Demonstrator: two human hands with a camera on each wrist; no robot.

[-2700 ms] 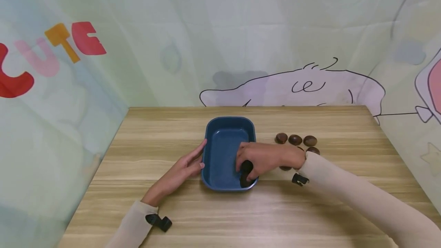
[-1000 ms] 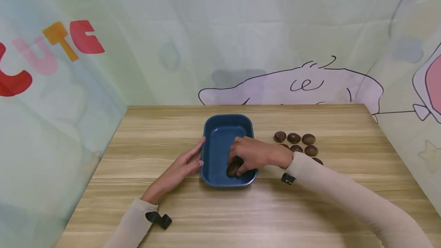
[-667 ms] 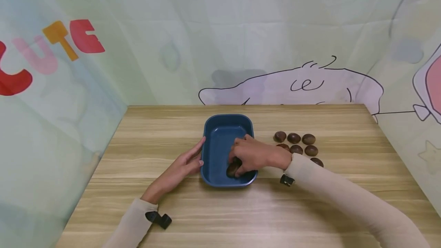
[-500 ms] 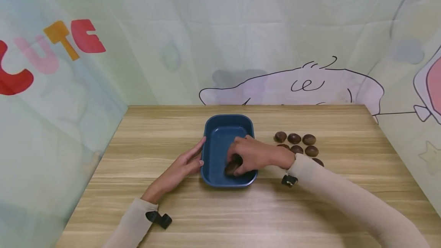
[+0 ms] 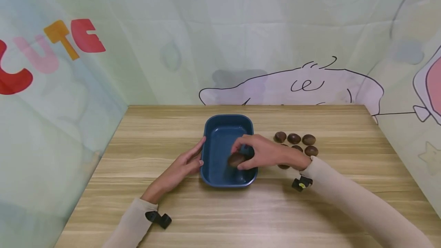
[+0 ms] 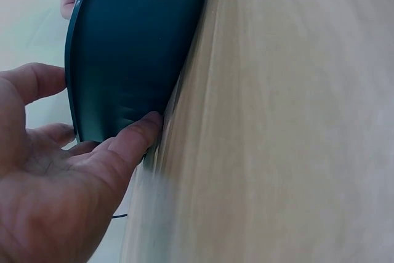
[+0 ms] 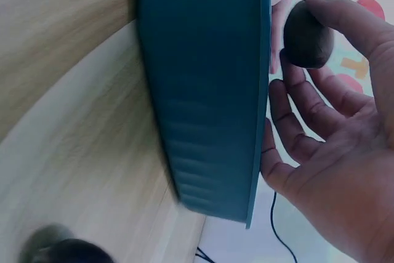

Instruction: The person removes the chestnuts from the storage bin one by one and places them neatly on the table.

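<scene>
A dark brown egg-shaped thing point(image 5: 236, 159) is pinched between the thumb and fingertip of my right hand point(image 5: 260, 152). In the right wrist view it is held higher than the box's rim, and the other fingers are spread loosely beside the box wall. The box point(image 5: 217, 177) is blue, open-topped and rounded at the corners, and my right hand hides part of its inside. On its left, my left hand point(image 5: 182, 167) touches the outer wall with extended fingers. The left wrist view shows the fingertips of my left hand point(image 6: 74, 158) resting against that wall.
Several more dark brown egg-shaped things point(image 5: 308, 139) lie in rows on the wooden table point(image 5: 220, 217) to the right of the box, some covered by my right arm. A printed curtain point(image 5: 165, 41) hangs behind the table and along its sides.
My right hand has raised the egg-shaped thing from low inside the box and drawn back slightly right. The left hand and the box have stayed in place over the last second.
</scene>
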